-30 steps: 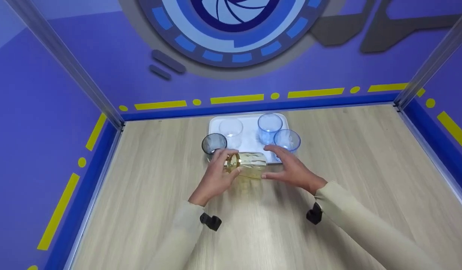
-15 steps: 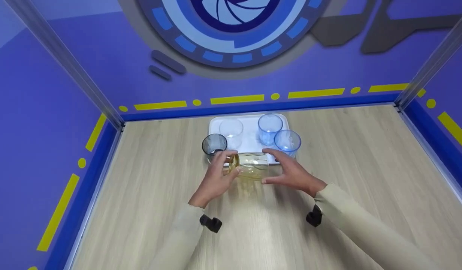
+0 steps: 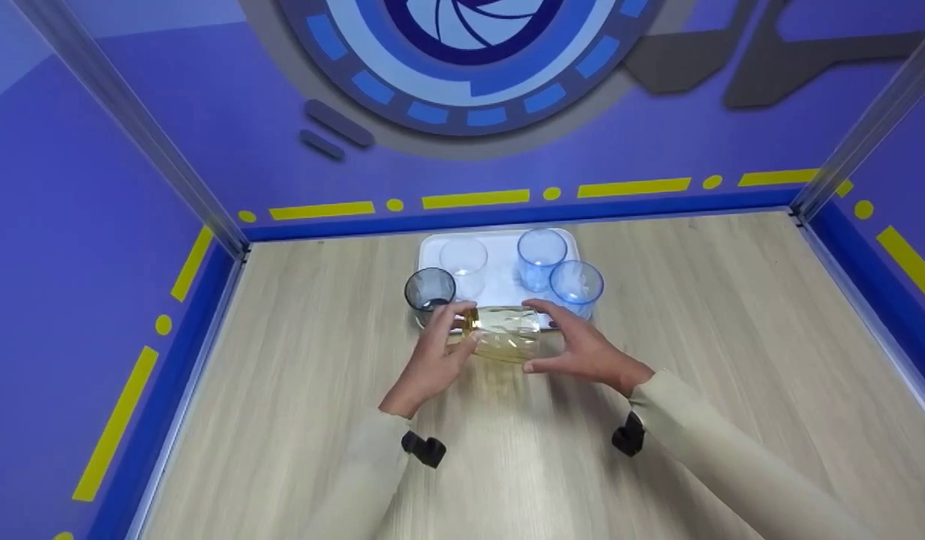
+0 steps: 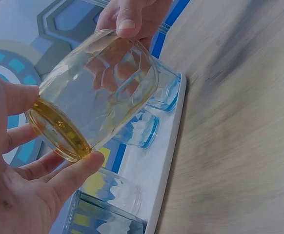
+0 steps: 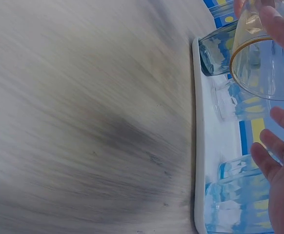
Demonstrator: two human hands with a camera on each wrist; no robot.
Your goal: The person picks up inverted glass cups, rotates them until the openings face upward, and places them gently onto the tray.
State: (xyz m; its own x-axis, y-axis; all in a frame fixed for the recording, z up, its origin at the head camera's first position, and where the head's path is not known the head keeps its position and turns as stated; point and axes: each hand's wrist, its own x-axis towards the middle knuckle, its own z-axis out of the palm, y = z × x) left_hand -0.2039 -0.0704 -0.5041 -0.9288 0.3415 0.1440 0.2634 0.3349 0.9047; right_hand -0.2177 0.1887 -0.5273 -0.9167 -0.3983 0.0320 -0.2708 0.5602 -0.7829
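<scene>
A yellow-tinted drinking glass (image 3: 507, 334) lies sideways in the air in front of the tray. Its thick amber base (image 4: 59, 129) points left, and its rim points right. The left hand (image 3: 430, 360) grips the base, thumb on the near side and fingers spread round the other, as the left wrist view shows. At the rim end, the right hand (image 3: 588, 349) holds the glass between thumb and forefinger. Its other fingers (image 5: 281, 146) are spread apart below the rim in the right wrist view.
Behind the hands is a white tray (image 3: 500, 274) carrying a smoky grey glass (image 3: 430, 290), a clear glass (image 3: 464, 262) and two blue glasses (image 3: 542, 259). The wooden table (image 3: 319, 330) meets a blue-purple wall (image 3: 207, 165) at the back and sides.
The yellow glass has turned slightly, so its base faces the head camera less. Its rim end has shifted a little right, and the right fingertips sit further over it.
</scene>
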